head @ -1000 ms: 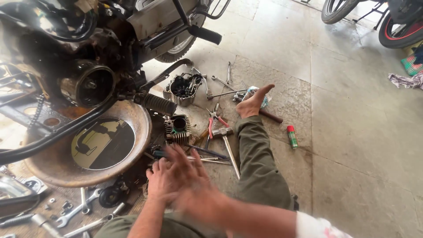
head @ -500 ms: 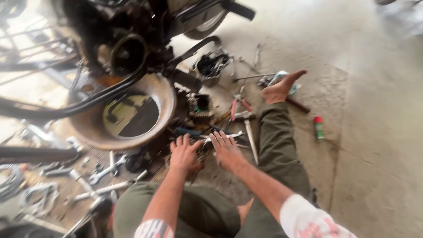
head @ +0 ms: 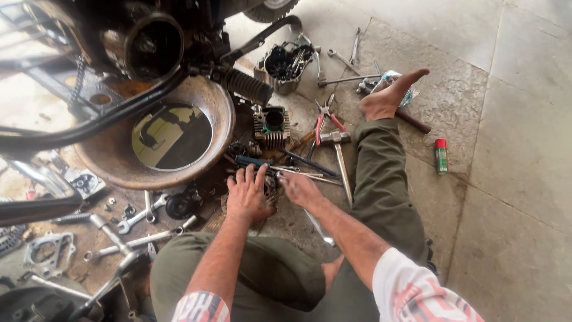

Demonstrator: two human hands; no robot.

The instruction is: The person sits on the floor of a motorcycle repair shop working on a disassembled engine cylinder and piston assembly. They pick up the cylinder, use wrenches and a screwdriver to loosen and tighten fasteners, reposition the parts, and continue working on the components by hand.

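Observation:
My left hand (head: 248,195) lies palm down, fingers spread, on a dark metal engine part (head: 271,189) on the floor between my legs. My right hand (head: 300,188) touches the same part from the right; what its fingers grip is hidden. Just beyond the hands sit a finned engine cylinder (head: 271,126), a blue-handled tool (head: 253,161), red-handled pliers (head: 322,121) and a hammer (head: 339,156). My bare right foot (head: 390,93) stretches out toward scattered wrenches.
A rusty metal basin (head: 156,138) holding dark oil sits under the stripped motorcycle engine (head: 143,45). Spanners (head: 142,217) and a gasket (head: 49,253) lie at the left. A container of parts (head: 288,64) stands far centre; a small red-capped spray can (head: 440,155) is on the right tiles.
Both hands have come down from mid-air onto the engine part on the floor. The view has tilted down and closer over the tools.

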